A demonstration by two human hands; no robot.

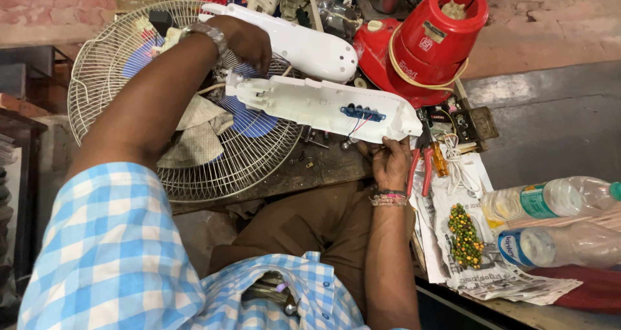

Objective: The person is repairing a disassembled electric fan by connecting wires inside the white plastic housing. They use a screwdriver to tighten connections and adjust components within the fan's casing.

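Over a cluttered workbench (323, 168), seen from the head camera, two bare hands are at work on one white plastic fan housing (317, 107), and it lies open side up, stretched from the middle of the fan guard out toward the bench's right. Right hand (390, 162) sits under the housing's wide end, fingers curled up around its lower edge, gripping it, with threads tied round the wrist. Left hand (249, 42) reaches across from the far side, wrist wearing one metal watch (208, 32), fingertips bunched and pinched down at the housing's narrow end; whether they hold anything small there, I cannot tell. One strip of blue buttons (362, 113) shows inside the housing, thin wires trailing from it.

One second white cover (294, 42) lies just behind, parallel to the first. One round wire fan guard (129, 97) sits beneath both, blue blades (249, 120) showing through, and one grey cloth (197, 136) draped on it. One red mixer jar (433, 35) stands behind on its red base. One pair of red-handled pliers (419, 171) lies just beside the right hand. Two clear plastic bottles (550, 197) lie at the right edge, near one heap of small green and yellow beads (464, 236) on newspaper (498, 278).
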